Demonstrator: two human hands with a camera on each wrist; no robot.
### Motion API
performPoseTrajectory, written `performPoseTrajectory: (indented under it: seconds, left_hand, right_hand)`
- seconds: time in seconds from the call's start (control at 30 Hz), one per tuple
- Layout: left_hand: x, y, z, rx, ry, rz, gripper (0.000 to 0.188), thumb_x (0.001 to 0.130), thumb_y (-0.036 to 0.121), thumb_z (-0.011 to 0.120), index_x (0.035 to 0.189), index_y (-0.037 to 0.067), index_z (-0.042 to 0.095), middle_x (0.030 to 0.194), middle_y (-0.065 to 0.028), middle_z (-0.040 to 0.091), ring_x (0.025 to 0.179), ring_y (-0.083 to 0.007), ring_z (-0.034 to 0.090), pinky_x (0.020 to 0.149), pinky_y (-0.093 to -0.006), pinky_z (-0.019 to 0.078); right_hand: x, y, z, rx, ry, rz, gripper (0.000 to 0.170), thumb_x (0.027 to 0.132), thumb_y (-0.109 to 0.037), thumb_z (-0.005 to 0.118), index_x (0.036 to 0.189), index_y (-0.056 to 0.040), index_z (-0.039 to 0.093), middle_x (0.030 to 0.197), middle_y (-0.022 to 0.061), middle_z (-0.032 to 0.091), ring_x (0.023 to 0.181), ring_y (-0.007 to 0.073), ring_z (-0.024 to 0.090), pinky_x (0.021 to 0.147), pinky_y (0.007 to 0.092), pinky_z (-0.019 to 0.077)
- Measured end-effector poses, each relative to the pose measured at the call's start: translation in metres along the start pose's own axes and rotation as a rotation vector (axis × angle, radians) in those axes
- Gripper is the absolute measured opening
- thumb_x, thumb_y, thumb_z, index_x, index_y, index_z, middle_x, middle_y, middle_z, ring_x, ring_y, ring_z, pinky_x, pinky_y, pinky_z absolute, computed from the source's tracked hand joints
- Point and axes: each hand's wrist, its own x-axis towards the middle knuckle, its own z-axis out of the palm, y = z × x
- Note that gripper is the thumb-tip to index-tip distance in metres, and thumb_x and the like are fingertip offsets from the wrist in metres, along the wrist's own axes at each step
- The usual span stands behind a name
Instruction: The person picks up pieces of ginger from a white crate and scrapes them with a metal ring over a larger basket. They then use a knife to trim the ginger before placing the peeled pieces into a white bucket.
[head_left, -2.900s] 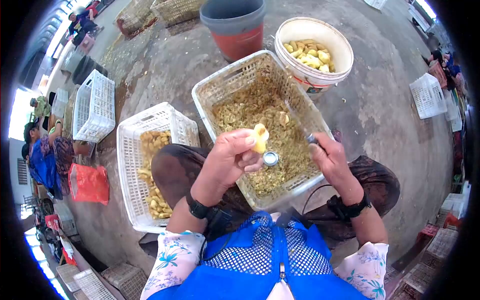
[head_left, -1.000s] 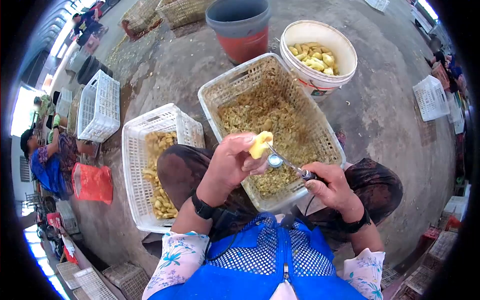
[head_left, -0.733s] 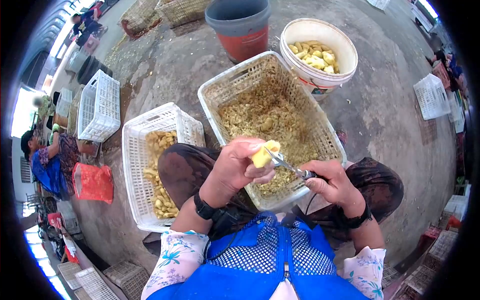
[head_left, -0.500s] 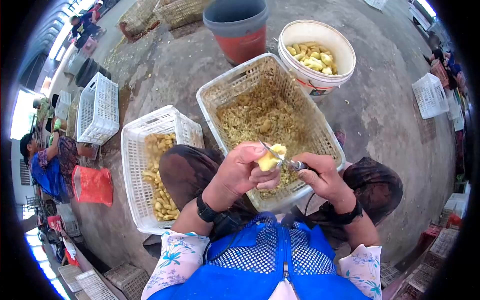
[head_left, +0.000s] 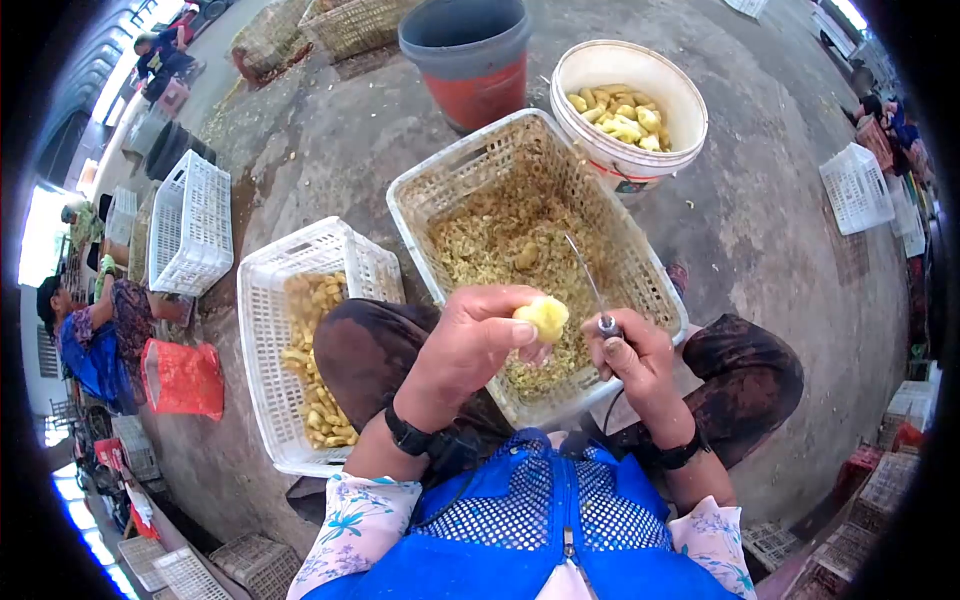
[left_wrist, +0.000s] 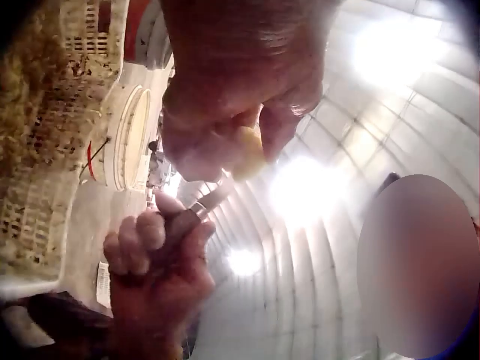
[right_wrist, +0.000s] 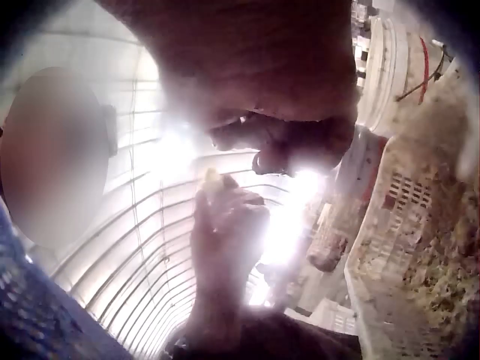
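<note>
In the head view my left hand [head_left: 470, 340] pinches a peeled yellow piece of ginger [head_left: 545, 318] between thumb and fingers, above a crate of shavings. My right hand [head_left: 642, 362] grips the dark handle of a knife [head_left: 584, 268], its thin blade pointing up and away, apart from the ginger. The left wrist view shows the ginger [left_wrist: 249, 156] partly hidden by fingers, with the right hand [left_wrist: 161, 277] curled round the knife below. From the right wrist, the left hand [right_wrist: 229, 232] appears holding the ginger up against bright light.
The white crate [head_left: 465, 149] between my knees holds brown and yellow peelings. Left of it, another crate [head_left: 375, 262] contains unpeeled ginger. Beyond stand a white bucket [head_left: 622, 166] of peeled ginger and a grey-and-red bucket [head_left: 478, 90]. A person [head_left: 90, 340] sits at far left.
The knife went onto the ginger, worked across it, and has now come away with its blade pointing upward. My left hand has turned the ginger and moved slightly rightward overall.
</note>
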Motion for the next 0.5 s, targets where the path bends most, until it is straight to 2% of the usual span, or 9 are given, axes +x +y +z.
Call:
performPoseTrajectory:
  seconds: [0.07,0.1,0.2,0.23,0.33,0.37,0.47,0.5]
  left_hand:
    - [0.005,-0.005,-0.005,-0.003,-0.036,0.068,0.032,0.087,0.016,0.068,0.107,-0.009,0.070,0.095,-0.0108,0.068,0.082,-0.0191,0.065,0.074,-0.0318,0.0518]
    - [0.007,-0.008,-0.006,-0.005,-0.055,0.101,0.030,0.088,0.013,0.068,0.110,-0.008,0.070,0.100,-0.0096,0.068,0.086,-0.0173,0.065,0.077,-0.0303,0.0520]
    - [0.012,-0.021,0.001,0.115,0.035,0.093,0.026,0.089,0.011,0.070,0.108,-0.006,0.072,0.105,-0.0076,0.068,0.093,-0.0168,0.064,0.081,-0.0297,0.0512]
    - [0.012,-0.020,0.007,0.247,0.079,0.111,0.025,0.088,0.009,0.073,0.109,-0.003,0.073,0.103,-0.0070,0.067,0.094,-0.0154,0.063,0.080,-0.0297,0.0507]
    - [0.016,-0.026,-0.005,0.785,0.082,0.426,0.029,0.086,0.012,0.077,0.113,0.001,0.074,0.100,-0.0070,0.066,0.090,-0.0142,0.061,0.078,-0.0295,0.0501]
    - [0.016,-0.026,-0.008,0.903,0.094,0.485,0.036,0.082,0.008,0.078,0.118,0.004,0.072,0.098,-0.0072,0.065,0.085,-0.0153,0.061,0.074,-0.0299,0.0503]
    - [0.010,-0.018,0.010,0.685,0.174,0.275,0.042,0.081,-0.004,0.075,0.123,0.002,0.069,0.098,-0.0060,0.065,0.097,-0.0151,0.061,0.080,-0.0271,0.0503]
    - [0.010,-0.014,0.011,0.812,0.141,0.329,0.048,0.079,-0.010,0.075,0.125,0.002,0.068,0.095,-0.0037,0.063,0.093,-0.0123,0.061,0.076,-0.0252,0.0505]
  right_hand:
    - [0.001,0.001,0.005,-0.031,0.001,-0.105,0.038,0.099,-0.033,0.066,0.112,0.0020,0.062,0.074,-0.0005,0.055,0.061,0.0066,0.049,0.056,0.0223,0.0384]
    - [0.002,-0.015,0.008,-0.041,0.020,0.031,0.030,0.086,-0.011,0.076,0.112,-0.0017,0.066,0.081,-0.0014,0.059,0.070,0.0073,0.051,0.064,0.0242,0.0432]
    - [0.016,-0.033,0.022,-0.161,0.131,-0.017,0.033,0.081,-0.008,0.079,0.110,-0.0028,0.064,0.083,-0.0010,0.060,0.072,0.0072,0.052,0.065,0.0245,0.0444]
    - [0.022,-0.034,0.023,-0.113,0.147,0.016,0.033,0.080,-0.008,0.081,0.106,-0.0038,0.062,0.084,-0.0004,0.060,0.073,0.0069,0.053,0.066,0.0251,0.0463]
    - [0.029,-0.027,0.021,-0.077,0.230,-0.021,0.031,0.080,-0.008,0.081,0.103,-0.0045,0.062,0.081,-0.0005,0.059,0.071,0.0068,0.052,0.065,0.0253,0.0459]
    - [0.029,-0.025,0.018,-0.174,0.232,-0.087,0.028,0.080,-0.006,0.080,0.101,-0.0044,0.062,0.079,-0.0010,0.058,0.069,0.0067,0.050,0.061,0.0250,0.0430]
    - [0.028,-0.028,0.007,-0.322,0.132,-0.110,0.026,0.080,-0.004,0.078,0.101,-0.0042,0.063,0.078,-0.0012,0.057,0.067,0.0070,0.050,0.059,0.0252,0.0407]
    - [0.029,-0.031,0.006,-0.342,0.099,-0.126,0.026,0.080,-0.004,0.078,0.102,-0.0041,0.063,0.077,-0.0010,0.057,0.067,0.0072,0.050,0.058,0.0254,0.0407]
